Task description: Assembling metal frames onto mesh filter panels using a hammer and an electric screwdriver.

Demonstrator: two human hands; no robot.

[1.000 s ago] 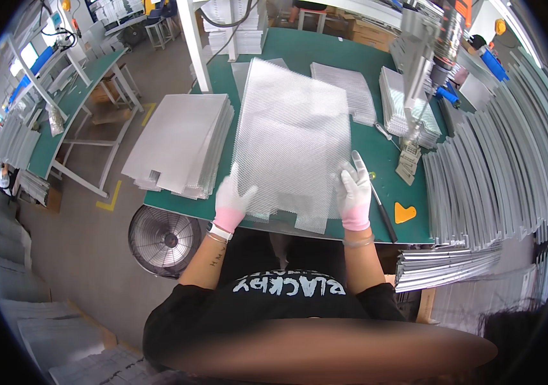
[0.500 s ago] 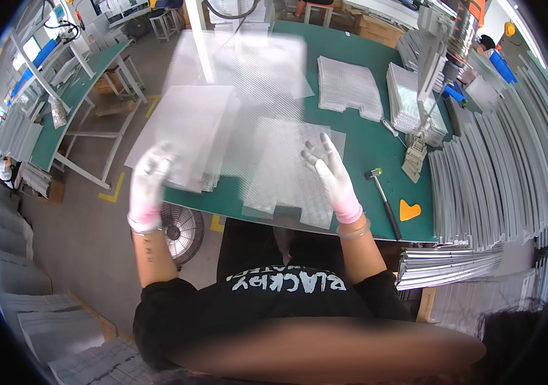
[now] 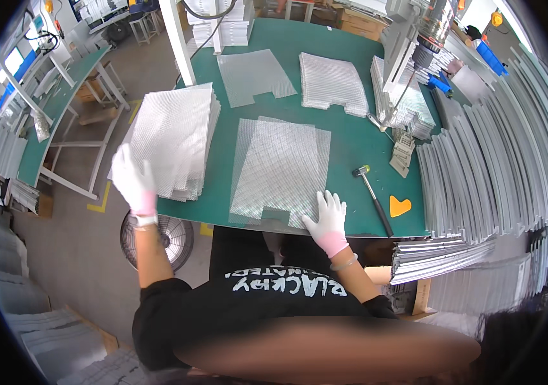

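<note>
My left hand, in a white glove with a pink cuff, is at the near left edge of a stack of mesh sheets. Its thumb and fingers are apart. Front and centre on the table, a few translucent mesh sheets overlap slightly askew, with a notch in their near edge. My right hand, gloved the same way, rests by their near right corner with its fingers spread. Neither hand visibly grips anything.
A single mesh sheet and a notched stack lie farther back on the green table. To the right are a mallet, an orange scraper, a mounted tool and rows of metal frames. A fan stands below left.
A blurred sheet that hung over the table's middle is no longer in the air. My right hand has come down toward the near sheet corner; my left has moved slightly left. The view has shifted.
</note>
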